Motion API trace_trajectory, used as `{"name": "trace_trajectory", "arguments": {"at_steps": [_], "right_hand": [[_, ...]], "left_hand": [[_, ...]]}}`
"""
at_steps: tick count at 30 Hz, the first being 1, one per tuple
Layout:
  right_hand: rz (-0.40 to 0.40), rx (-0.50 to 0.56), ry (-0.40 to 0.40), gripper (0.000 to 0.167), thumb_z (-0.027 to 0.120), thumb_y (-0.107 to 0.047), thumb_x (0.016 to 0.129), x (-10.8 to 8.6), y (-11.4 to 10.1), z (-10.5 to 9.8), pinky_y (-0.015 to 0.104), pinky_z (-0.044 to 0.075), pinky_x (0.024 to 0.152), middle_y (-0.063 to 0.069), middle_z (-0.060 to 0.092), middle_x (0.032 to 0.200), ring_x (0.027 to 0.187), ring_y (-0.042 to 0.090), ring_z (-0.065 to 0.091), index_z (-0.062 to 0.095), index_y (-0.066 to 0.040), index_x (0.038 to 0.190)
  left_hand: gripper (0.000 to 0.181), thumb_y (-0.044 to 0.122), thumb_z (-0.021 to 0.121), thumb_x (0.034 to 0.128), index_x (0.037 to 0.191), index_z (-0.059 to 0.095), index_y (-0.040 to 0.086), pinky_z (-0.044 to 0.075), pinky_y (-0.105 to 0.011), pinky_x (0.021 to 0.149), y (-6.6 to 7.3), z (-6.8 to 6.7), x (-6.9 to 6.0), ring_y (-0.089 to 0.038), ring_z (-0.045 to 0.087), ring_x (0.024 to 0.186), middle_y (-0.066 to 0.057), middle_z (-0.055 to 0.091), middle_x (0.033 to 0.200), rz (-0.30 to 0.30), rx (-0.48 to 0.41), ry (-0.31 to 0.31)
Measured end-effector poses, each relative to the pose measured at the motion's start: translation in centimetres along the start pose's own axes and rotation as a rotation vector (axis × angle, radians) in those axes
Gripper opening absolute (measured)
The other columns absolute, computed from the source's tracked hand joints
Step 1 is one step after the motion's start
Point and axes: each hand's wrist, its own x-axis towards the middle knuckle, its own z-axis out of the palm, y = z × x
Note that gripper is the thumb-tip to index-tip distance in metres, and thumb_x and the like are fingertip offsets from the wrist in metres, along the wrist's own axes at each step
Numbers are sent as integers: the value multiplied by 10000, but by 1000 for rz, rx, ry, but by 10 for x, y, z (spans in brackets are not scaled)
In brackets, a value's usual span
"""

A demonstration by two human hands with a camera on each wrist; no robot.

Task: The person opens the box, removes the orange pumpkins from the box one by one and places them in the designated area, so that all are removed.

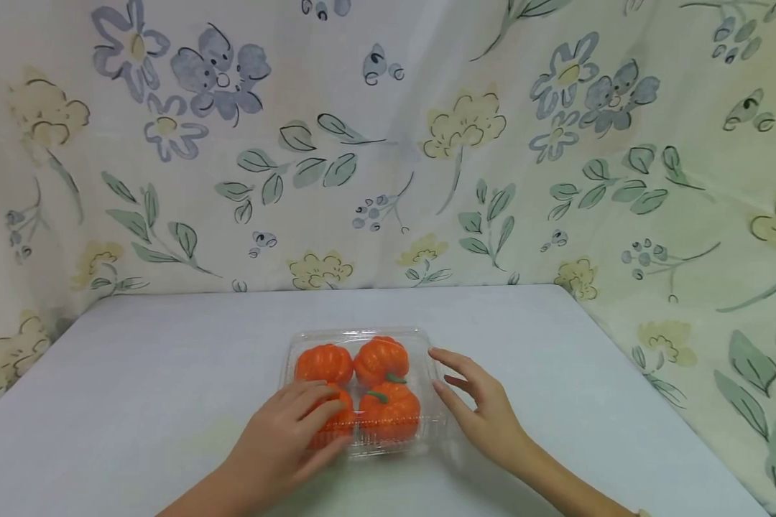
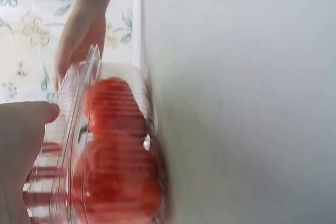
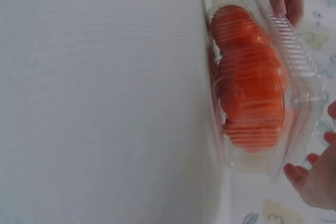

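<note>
Small orange toy pumpkins [image 1: 389, 411], several of them, sit inside a clear plastic clamshell box [image 1: 430, 431]. In both wrist views the box's lid [image 3: 294, 72] lies over the pumpkins. My left hand [image 1: 291, 431] is over the box's front left, hiding part of one pumpkin; its fingers are loosely bent and touch the lid in the right wrist view. At the box's right edge, my right hand [image 1: 485, 409] has its fingers spread and extended, with fingertips close to the rim. Whether they touch it I cannot tell.
A white table [image 1: 168, 373] lies under the box. Behind it and to the sides hangs a floral cloth [image 1: 388, 143]. The table's back edge runs close to the cloth.
</note>
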Motion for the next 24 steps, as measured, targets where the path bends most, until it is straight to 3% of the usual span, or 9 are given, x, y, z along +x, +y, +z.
{"name": "trace_trajectory", "arguments": {"at_steps": [6,11,18,24], "right_hand": [[217,133,-35,394,603,-63,1059,2,6,-4,240,546,1012,194,598,1479,1332,428,598,587,-18,1450],[327,239,-67,416,560,-57,1074,4,10,-6,256,569,988,266,554,1491,1293,447,612,529,49,1475],[482,347,-106,489,546,-100,1082,8,16,-13,282,594,934,298,525,1486,1195,346,659,442,54,1534],[567,382,-188,548,546,-127,1078,10,26,-19,298,601,906,299,566,1419,1091,245,652,380,40,1572]], "left_hand": [[449,539,761,929,1121,774,132,635,-415,843,17,11,12,-223,674,1029,-13,732,1111,-5,104,-8],[573,564,859,801,1187,775,148,621,-425,883,28,20,23,-244,699,1055,-40,747,1154,3,194,-56],[561,622,780,867,1205,748,175,611,-408,938,41,30,39,-224,693,1081,-9,735,1170,25,232,-129],[572,675,749,867,1183,748,198,611,-388,936,48,43,49,-208,688,1081,9,732,1156,53,258,-137]]}}
